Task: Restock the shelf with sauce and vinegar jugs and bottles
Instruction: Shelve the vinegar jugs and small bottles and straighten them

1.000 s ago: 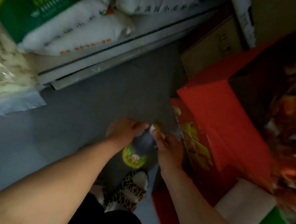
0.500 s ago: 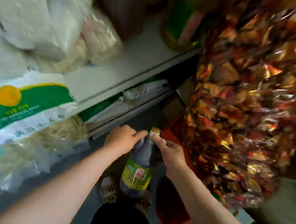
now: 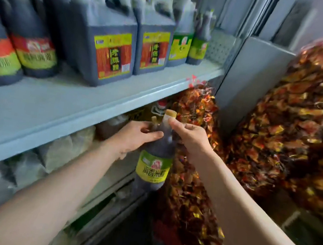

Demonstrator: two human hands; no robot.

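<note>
A dark vinegar bottle with a green-yellow label and a tan cap hangs upright below the front edge of the grey shelf. My left hand grips its shoulder from the left; a second tan cap shows just behind that hand. My right hand pinches the neck just under the cap. On the shelf stand several dark sauce jugs with red caps and, at the right end, smaller green-labelled bottles.
Large clear bags of red and gold wrapped sweets hang at the right and below the shelf end. A grey upright post closes the shelf on the right. Pale sacks lie on the lower shelf.
Both hands have lifted the bottle from near the floor up to just under the sauce shelf. My view has swung up from the floor to the shelf.
</note>
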